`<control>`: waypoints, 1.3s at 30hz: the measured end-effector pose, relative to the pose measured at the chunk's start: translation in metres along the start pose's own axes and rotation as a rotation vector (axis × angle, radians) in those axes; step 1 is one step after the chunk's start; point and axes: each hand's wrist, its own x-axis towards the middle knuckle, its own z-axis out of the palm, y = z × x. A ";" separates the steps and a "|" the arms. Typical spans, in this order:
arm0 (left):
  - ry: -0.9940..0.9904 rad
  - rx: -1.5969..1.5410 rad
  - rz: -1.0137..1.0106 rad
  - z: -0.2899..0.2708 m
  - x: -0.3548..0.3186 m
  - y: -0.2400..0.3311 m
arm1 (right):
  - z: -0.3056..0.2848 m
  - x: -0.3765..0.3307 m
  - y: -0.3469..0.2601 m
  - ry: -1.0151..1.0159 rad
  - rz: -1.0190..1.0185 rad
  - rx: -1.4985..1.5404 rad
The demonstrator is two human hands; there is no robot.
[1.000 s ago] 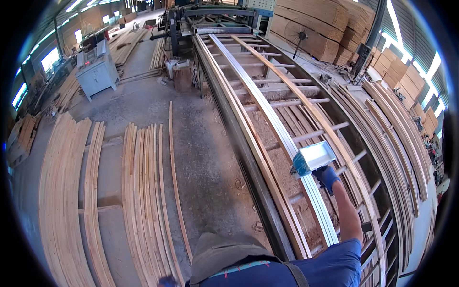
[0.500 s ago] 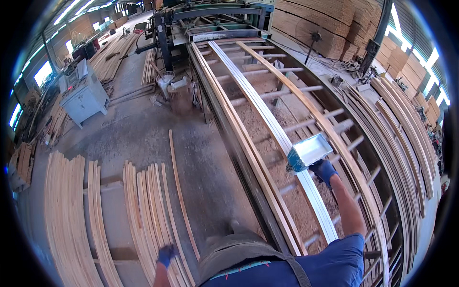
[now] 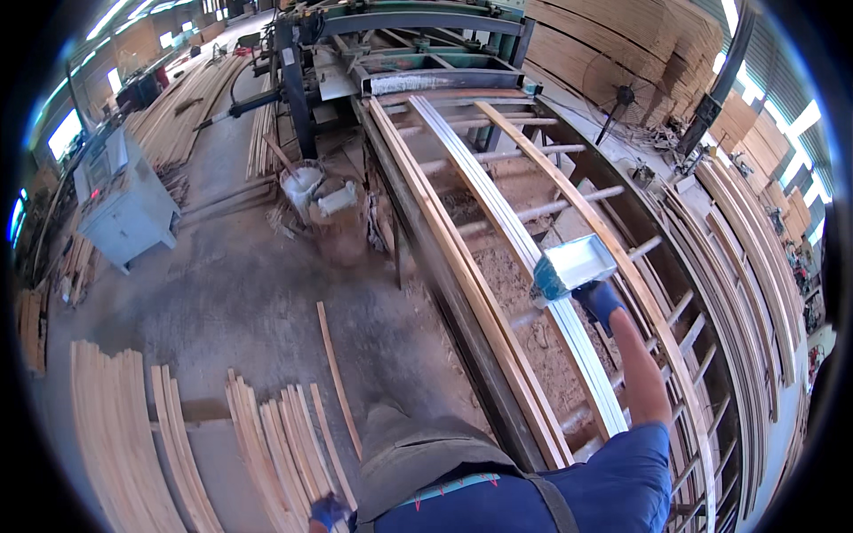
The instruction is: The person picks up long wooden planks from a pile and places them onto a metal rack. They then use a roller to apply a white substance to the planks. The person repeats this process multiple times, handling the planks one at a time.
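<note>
Right hand (image 3: 597,300), blue glove, is closed on the near end of a flat rectangular plate (image 3: 573,265) w/ pale shiny face. Plate lies on the long white strip (image 3: 524,253), approx. mid-length of the roller bed (image 3: 444,258), toward its right side. Judged: pressing flat keeps contact w/ the strip along its run.

Left hand (image 3: 330,511), also blue-gloved, sits low at the bottom edge of view, at or touching the near ends of the floor slats (image 3: 275,435). Whether it is open or gripping: cannot tell; mostly hidden by the torso.

Materials:
- White strip: smooth, ribbed lengthwise, narrow, runs the bed's length toward the green machine (image 3: 418,44) at the far end.
- Wood slats (image 3: 462,258) beside it: pale, raw, thin, long; laid parallel so rollers carry them.
- Bed: dark metal frame, cross rollers, sawdust beneath.
- Floor: grey concrete, dusty; slats fanned in rows at the left.
- Buckets (image 3: 306,186) stand near the bed's far left corner.
</note>
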 end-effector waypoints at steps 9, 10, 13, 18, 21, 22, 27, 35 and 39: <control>-0.055 0.196 0.314 0.168 0.025 0.344 | 0.037 0.294 -0.158 0.081 -0.160 -0.062; 0.064 0.300 0.354 0.180 0.042 0.354 | 0.042 0.332 -0.189 0.095 -0.215 -0.048; 0.217 0.263 0.251 0.202 0.075 0.380 | 0.060 0.431 -0.298 0.010 -0.062 0.078; 0.119 0.088 0.168 0.293 0.023 0.423 | 0.094 0.674 -0.394 0.002 -0.335 0.029; 0.007 0.090 0.141 0.350 0.008 0.493 | 0.090 0.833 -0.403 0.327 -0.910 -0.409; 0.080 0.080 0.071 0.353 0.001 0.489 | 0.110 0.864 -0.434 0.177 -0.655 -0.210; 0.233 0.031 -0.046 0.398 0.012 0.508 | 0.146 0.908 -0.587 0.050 -0.108 0.125; 0.085 0.298 -0.041 0.381 0.058 0.542 | 0.126 0.826 -0.604 0.093 -0.103 0.280; -0.072 0.044 -0.225 0.359 0.128 0.597 | 0.142 0.747 -0.598 -0.036 -0.303 0.459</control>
